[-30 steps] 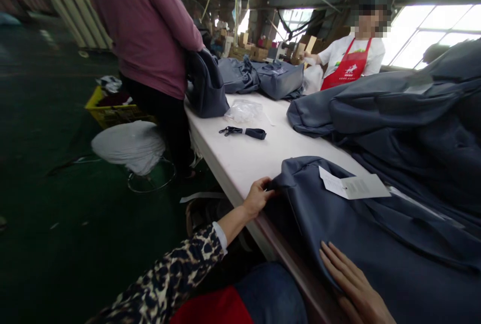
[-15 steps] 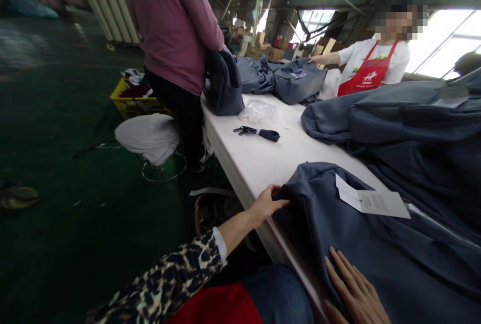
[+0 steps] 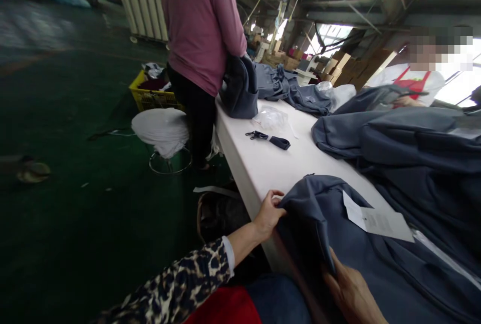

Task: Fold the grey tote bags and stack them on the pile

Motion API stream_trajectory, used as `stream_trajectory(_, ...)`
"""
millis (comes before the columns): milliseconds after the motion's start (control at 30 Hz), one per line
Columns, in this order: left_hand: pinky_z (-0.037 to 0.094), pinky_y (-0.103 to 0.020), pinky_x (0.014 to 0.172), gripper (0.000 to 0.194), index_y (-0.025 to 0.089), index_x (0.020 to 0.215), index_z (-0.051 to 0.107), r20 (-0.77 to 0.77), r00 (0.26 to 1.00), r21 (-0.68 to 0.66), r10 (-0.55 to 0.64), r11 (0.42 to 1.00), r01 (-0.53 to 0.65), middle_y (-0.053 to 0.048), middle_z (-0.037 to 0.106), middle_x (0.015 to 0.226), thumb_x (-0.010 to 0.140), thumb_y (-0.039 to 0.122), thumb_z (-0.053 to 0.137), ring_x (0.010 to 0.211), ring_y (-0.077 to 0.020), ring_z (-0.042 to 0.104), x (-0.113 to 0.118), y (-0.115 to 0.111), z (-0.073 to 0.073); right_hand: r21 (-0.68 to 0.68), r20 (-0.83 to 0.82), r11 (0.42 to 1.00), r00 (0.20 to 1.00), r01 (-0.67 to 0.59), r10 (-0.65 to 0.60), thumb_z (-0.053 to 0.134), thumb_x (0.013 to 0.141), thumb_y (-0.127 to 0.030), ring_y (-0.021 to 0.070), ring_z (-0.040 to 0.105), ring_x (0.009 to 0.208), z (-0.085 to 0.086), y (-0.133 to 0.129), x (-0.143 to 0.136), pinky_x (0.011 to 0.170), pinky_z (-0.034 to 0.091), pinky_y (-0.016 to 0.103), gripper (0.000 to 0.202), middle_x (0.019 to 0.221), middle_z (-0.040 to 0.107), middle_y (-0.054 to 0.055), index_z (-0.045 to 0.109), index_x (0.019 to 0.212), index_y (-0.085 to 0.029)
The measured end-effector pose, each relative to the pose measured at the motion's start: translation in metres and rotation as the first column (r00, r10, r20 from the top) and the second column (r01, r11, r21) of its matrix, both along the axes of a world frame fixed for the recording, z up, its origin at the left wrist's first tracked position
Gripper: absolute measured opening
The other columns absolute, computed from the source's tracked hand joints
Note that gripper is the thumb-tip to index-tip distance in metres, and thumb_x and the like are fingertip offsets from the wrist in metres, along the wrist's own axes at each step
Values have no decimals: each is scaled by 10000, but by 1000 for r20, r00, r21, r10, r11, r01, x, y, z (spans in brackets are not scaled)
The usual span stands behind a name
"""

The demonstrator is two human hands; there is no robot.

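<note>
While the left hand and right hand gripped the dark-blue bag at the edge of the white table, a strap lay beyond; a covered stool stood on the green floor.

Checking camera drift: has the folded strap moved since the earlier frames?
No. Against the left edge of the white table, the folded strap keeps its place; only the view shifted.
</note>
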State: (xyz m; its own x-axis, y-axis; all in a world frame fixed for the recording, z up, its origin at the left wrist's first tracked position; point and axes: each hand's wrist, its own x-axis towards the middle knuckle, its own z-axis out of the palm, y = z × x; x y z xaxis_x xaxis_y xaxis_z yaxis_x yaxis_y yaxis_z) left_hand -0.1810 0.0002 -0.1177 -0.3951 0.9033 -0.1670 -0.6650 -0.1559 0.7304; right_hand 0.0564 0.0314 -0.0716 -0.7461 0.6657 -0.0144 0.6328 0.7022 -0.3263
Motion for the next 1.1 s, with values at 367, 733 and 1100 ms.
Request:
stream_trajectory(367,497,-293,789,441,125,891,727,-110,880,0,-462,885,465,-33,725,846,477,168,873,775,-168,650,-27,-1,18,133,-301,990,949,-55,93,431,943,-285,137,582,391,-21,-16,14,410,466,182,326,543,636,-18,626,1169,-152)
stream_trajectory(733,500,-306,746,446,142,894,692,41,962,30,-268,963,267,-30,714,829,485,185,866,726,-172,651,-3,-3,5,106,-223,991,970,-76,98,400,931,-247,169,685,559,-18,-24,2,538,536,202,399,701,724,44,658,1216,-143)
stream_trajectory(1100,450,-268,716,508,173,1036,615,-574,774,-125,-267,963,240,-46,647,966,703,518,783,830,-157,580,-47,-2,17,-9,-460,999,887,43,-42,451,958,-410,135,600,467,-21,-26,13,468,494,180,326,587,644,-15,677,953,-176)
